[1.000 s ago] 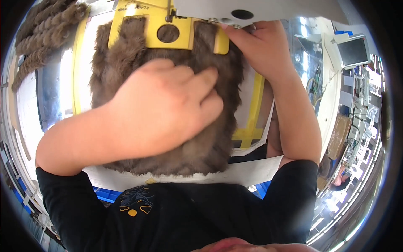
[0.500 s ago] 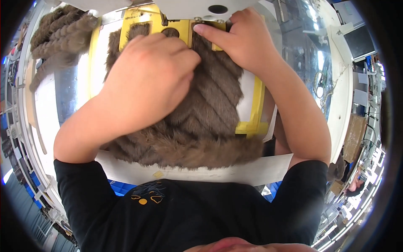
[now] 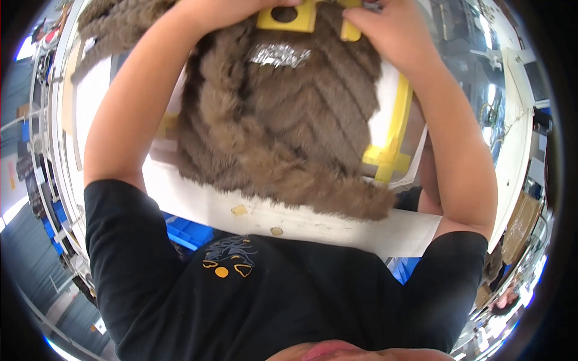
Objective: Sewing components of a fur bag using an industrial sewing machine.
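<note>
White work table (image 3: 337, 225) — front edge runs just below the brown fur piece (image 3: 283, 126). The fur piece lies flat on the table top, over a yellow frame (image 3: 394, 141) that shows at its right side — a second fur pile (image 3: 111, 24) sits up-left of it.

A white table (image 3: 313, 225) is seen in the middle. Blue bins (image 3: 186, 231) are kept under it at 7 o'clock. White shelves (image 3: 512, 102) are seen at 3 o'clock.
</note>
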{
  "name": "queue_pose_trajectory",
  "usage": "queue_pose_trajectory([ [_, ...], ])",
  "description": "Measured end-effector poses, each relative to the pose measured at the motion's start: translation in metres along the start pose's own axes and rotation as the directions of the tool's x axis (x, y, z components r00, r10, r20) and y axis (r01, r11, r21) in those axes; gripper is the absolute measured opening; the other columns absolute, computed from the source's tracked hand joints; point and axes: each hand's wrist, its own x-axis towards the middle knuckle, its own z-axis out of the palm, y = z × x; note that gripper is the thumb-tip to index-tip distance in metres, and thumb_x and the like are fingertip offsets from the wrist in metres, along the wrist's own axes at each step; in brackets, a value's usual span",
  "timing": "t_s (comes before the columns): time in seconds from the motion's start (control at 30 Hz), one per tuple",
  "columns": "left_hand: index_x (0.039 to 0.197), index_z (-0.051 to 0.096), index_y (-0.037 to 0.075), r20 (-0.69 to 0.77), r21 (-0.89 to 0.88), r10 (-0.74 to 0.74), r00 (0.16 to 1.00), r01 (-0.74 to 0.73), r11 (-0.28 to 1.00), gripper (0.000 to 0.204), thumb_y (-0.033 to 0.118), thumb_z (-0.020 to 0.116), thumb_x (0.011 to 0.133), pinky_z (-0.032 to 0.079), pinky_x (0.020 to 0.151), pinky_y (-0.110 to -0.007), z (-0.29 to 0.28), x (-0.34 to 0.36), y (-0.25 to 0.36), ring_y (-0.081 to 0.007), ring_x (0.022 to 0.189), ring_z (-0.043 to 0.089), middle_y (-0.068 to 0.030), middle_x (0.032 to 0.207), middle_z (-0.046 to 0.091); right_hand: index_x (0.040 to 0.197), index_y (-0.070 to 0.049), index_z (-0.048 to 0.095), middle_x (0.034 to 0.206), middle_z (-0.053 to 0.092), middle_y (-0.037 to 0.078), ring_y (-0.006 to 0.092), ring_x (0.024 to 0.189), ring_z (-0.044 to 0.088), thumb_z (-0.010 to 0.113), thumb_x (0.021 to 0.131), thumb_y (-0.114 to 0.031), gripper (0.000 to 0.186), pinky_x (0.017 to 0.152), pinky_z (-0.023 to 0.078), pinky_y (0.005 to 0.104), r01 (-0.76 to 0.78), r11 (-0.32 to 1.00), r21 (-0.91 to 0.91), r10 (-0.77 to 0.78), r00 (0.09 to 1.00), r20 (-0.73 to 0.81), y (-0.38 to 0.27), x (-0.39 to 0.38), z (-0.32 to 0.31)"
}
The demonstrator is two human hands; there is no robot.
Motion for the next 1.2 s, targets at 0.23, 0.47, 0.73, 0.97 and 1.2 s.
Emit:
queue_pose_trajectory([
  [0.23, 0.124, 0.068, -0.001, -0.049, -0.092, 0.297, 0.954, -0.300, 0.949, 0.058, 0.034, 0.087, 0.082, 0.054, 0.098, -0.039, 0.015, 0.018, -0.017, -0.0326, 0.110, 0.070, -0.0206, 0.118, 0.073, 0.099, 0.011, 0.069, 0.089, 0.071, 0.020, 0.0270, 0.086, 0.069, 0.070, 0.076, -0.020, 0.039, 0.082, 0.053, 0.0375, 0.046, 0.996, 0.076, -0.034, 0.987, -0.157, 0.004, -0.003, 0.004],
  [0.47, 0.122, 0.070, 0.000, -0.125, -0.120, 0.320, 0.939, -0.334, 0.935, 0.053, 0.033, 0.085, 0.084, 0.055, 0.096, -0.040, 0.022, 0.013, -0.017, -0.0320, 0.108, 0.071, -0.0208, 0.116, 0.074, 0.096, 0.012, 0.068, 0.088, 0.071, 0.019, 0.0248, 0.084, 0.068, 0.070, 0.078, -0.022, 0.038, 0.078, 0.052, 0.0378, 0.008, 0.997, -0.073, -0.023, 0.979, -0.204, 0.004, -0.006, 0.003],
  [0.73, 0.123, 0.072, 0.005, -0.143, -0.102, 0.244, 0.959, -0.259, 0.960, 0.045, 0.036, 0.079, 0.091, 0.056, 0.095, -0.039, 0.020, 0.009, -0.014, -0.0287, 0.107, 0.071, -0.0169, 0.116, 0.075, 0.090, 0.007, 0.071, 0.083, 0.070, 0.017, 0.0236, 0.077, 0.066, 0.073, 0.080, -0.026, 0.035, 0.075, 0.051, 0.0376, 0.199, 0.979, 0.034, -0.188, 0.960, -0.208, 0.009, -0.010, 0.006],
  [0.97, 0.122, 0.071, 0.002, -0.177, -0.103, 0.208, 0.962, -0.228, 0.968, 0.041, 0.033, 0.072, 0.095, 0.056, 0.095, -0.040, 0.025, 0.011, -0.011, -0.0312, 0.108, 0.071, -0.0208, 0.116, 0.074, 0.093, 0.007, 0.073, 0.090, 0.073, 0.023, 0.0344, 0.084, 0.072, 0.076, 0.080, -0.028, 0.037, 0.077, 0.054, 0.0403, 0.188, 0.976, -0.109, -0.209, 0.948, -0.240, 0.003, -0.012, 0.009],
  [1.2, 0.123, 0.068, -0.001, -0.101, -0.053, 0.195, 0.976, -0.201, 0.978, 0.039, 0.026, 0.069, 0.095, 0.057, 0.091, -0.043, 0.024, 0.016, -0.018, -0.0344, 0.105, 0.071, -0.0241, 0.116, 0.073, 0.094, 0.006, 0.074, 0.093, 0.073, 0.026, 0.0390, 0.087, 0.072, 0.072, 0.083, -0.025, 0.034, 0.079, 0.056, 0.0421, 0.333, 0.937, -0.108, -0.350, 0.896, -0.273, 0.031, -0.001, 0.015],
])
